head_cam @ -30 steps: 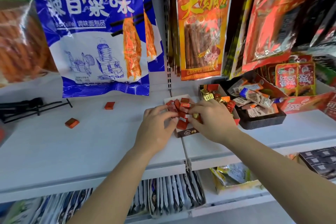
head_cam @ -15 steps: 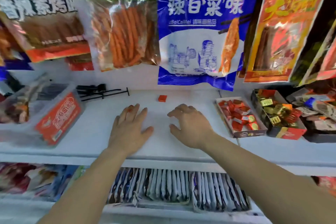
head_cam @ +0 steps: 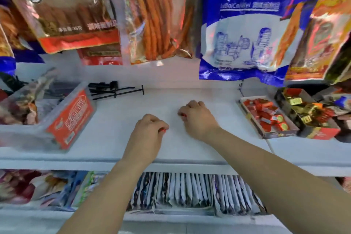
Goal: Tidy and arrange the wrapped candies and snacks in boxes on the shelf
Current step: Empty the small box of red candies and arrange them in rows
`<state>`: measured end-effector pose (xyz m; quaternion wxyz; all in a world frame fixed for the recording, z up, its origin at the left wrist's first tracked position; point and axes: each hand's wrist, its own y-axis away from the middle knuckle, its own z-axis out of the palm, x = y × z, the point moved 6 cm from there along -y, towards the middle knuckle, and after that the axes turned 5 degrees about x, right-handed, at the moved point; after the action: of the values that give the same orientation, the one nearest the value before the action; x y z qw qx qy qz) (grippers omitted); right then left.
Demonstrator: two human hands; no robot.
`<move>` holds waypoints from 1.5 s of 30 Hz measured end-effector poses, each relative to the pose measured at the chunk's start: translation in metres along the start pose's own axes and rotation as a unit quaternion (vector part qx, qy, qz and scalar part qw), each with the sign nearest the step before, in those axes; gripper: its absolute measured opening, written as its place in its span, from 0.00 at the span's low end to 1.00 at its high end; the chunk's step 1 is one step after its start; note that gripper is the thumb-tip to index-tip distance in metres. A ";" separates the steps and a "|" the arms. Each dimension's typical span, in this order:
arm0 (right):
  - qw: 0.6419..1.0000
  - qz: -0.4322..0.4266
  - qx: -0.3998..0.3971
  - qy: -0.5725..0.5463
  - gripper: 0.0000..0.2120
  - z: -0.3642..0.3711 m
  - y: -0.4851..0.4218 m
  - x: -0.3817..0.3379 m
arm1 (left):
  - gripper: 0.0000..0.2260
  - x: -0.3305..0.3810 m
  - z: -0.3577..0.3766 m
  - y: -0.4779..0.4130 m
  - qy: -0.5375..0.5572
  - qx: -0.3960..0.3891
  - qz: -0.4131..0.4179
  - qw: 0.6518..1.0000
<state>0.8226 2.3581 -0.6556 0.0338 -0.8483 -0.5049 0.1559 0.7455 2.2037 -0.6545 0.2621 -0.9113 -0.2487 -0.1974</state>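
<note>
My left hand (head_cam: 150, 131) is curled on the white shelf (head_cam: 114, 138) and pinches a small red wrapped candy (head_cam: 163, 129), only a sliver of which shows at the fingertips. Just to its right, my right hand (head_cam: 197, 118) is also curled, with a bit of red candy (head_cam: 182, 114) under its fingers. An open box of red wrapped candies (head_cam: 266, 118) sits on the shelf to the right of both hands. Beside it stands a box of gold and red wrapped candies (head_cam: 307, 114).
A clear plastic tub with a red label (head_cam: 70, 119) stands at the left. Black display hooks (head_cam: 114, 90) lie at the back of the shelf. Large snack bags (head_cam: 247, 24) hang above. Sachets (head_cam: 190, 194) fill the lower shelf.
Both hands left the red candy box and moved left. They were spread flat over the shelf, and now their fingers have curled onto the two loose red candies, which no longer lie free.
</note>
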 end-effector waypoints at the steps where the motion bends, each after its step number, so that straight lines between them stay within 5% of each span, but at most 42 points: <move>1: 1.000 -0.016 -0.010 -0.013 0.16 -0.009 0.018 0.005 | 0.09 0.011 0.003 0.002 0.012 -0.008 0.000 1.000; 5: 1.000 -0.022 0.011 -0.014 0.17 -0.069 0.086 0.054 | 0.09 0.078 0.028 0.000 0.105 -0.025 -0.003 0.994; 9: 0.988 0.102 0.105 -0.041 0.15 -0.130 0.129 0.137 | 0.07 0.156 0.062 -0.013 0.219 -0.024 -0.028 0.975; 14: 0.982 0.135 0.119 -0.065 0.10 -0.142 0.139 0.198 | 0.06 0.217 0.094 -0.042 0.238 0.007 -0.012 0.971; 18: 0.994 0.028 0.092 -0.046 0.07 -0.133 0.144 0.197 | 0.05 0.227 0.122 -0.045 0.172 -0.020 0.027 0.985; 27: 0.996 -0.010 0.051 0.076 0.17 -0.122 0.170 0.168 | 0.12 0.219 0.109 -0.010 0.019 -0.071 0.145 0.987; 37: 0.994 -0.064 -0.034 -0.079 0.15 -0.108 0.183 0.082 | 0.07 0.185 0.047 0.045 -0.014 -0.092 0.058 0.994; 45: 0.984 0.037 0.053 -0.163 0.13 -0.117 0.178 0.089 | 0.06 0.151 0.028 0.056 0.031 -0.109 0.009 0.994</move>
<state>1.0473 2.3600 -0.6031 -0.0101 -0.8268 -0.4626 0.3198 0.9037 2.2313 -0.6234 0.1706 -0.9302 -0.2092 -0.2488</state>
